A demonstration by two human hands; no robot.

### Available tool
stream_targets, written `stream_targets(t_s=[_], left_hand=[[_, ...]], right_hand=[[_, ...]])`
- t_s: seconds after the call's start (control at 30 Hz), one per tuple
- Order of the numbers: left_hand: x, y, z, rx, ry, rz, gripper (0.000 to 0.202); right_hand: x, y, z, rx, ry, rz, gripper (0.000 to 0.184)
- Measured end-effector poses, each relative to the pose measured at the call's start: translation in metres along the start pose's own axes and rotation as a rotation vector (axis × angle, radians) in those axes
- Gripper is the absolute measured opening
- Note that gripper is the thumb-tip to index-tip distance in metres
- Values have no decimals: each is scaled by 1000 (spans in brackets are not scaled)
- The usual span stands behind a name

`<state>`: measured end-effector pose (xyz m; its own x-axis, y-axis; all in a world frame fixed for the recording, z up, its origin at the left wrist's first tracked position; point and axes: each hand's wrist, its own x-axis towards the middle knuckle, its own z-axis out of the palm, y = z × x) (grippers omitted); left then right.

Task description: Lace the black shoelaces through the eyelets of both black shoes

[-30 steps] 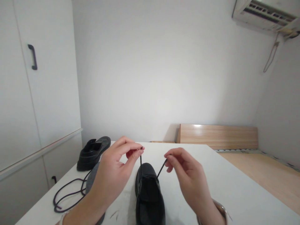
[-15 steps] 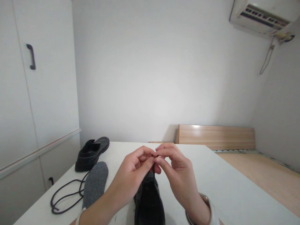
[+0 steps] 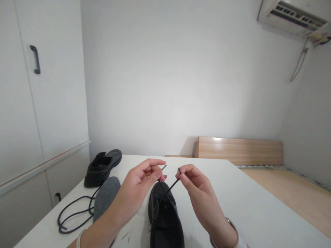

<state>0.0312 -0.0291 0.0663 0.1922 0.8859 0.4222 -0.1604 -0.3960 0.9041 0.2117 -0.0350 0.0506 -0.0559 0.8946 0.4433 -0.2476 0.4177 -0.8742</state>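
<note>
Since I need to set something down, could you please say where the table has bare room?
The table is barest between the right hand and its right edge; a smaller patch runs beyond the near shoe to the far edge. The left is crowded: far shoe, insole and loose lace.

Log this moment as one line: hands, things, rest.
left hand: holds lace strand | right hand: pinches another strand | things: strands cross over black shoe | rest: second shoe, grey insole, loose lace on table
</note>
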Motion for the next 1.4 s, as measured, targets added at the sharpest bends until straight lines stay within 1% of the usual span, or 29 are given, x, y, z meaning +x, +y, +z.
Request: stream_targets(t_s=[0.07, 0.13, 0.17, 0.23, 0.27, 0.3, 0.33, 0.37, 0.43, 0.5, 0.57, 0.63, 0.77, 0.9, 1.03, 1.13, 1.23, 1.3, 1.4], left_hand=[[-1, -12, -13, -149, 83, -66, 26], [-5, -26, -30, -258, 187, -114, 31], [-8, -33, -39, -278, 240, -129, 34], [-17, -46, -55, -268, 329, -147, 37], [-22, -51, -62, -235, 349, -154, 37], [-26, -55, -67, -177, 339, -157, 34], [-31, -58, -70, -82, 298, -153, 30], [-35, -60, -71, 44, 230, -133, 25], [-41, -62, -67, 337, 53, -44, 17], [-44, -63, -60, 574, -111, 64, 18], [-46, -65, -51, 701, -214, 144, 21], [-47, -69, -44, 772, -265, 193, 23], [-48, -72, -36, 907, -304, 292, 24], [-48, -69, -31, 1039, -325, 390, 23], [-49, -72, -28, 1164, -251, 497, 22], [-51, -78, -26, 1212, -241, 545, 20], [-53, -79, -24, 1243, -241, 559, 20], [-55, -78, -21, 1261, -270, 554, 23], [-59, -76, -14, 1270, -297, 477, 23]], right_hand=[[-3, 7, -11, 159, 13, 25, 24], [-9, 15, -27, 303, 14, 92, 23], [-11, 19, -36, 345, 34, 122, 23], [-18, 28, -55, 356, 113, 144, 23], [-21, 32, -63, 330, 154, 142, 24], [-25, 36, -70, 284, 185, 138, 26], [-28, 39, -75, 215, 202, 131, 28], [-31, 42, -77, 118, 196, 125, 29], [-36, 45, -76, -137, 124, 109, 27], [-38, 45, -69, -419, -7, 69, 20], [-40, 43, -60, -650, -134, -1, 14], [-40, 40, -53, -798, -218, -65, 12], [-40, 35, -47, -920, -324, -94, 15], [-39, 36, -45, -987, -371, -112, 20], [-39, 38, -43, -1177, -362, -275, 25], [-40, 39, -42, -1306, -360, -376, 24], [-38, 37, -40, -1447, -397, -470, 25], [-36, 34, -37, -1532, -433, -531, 26], [-35, 31, -30, -1563, -490, -566, 27]])
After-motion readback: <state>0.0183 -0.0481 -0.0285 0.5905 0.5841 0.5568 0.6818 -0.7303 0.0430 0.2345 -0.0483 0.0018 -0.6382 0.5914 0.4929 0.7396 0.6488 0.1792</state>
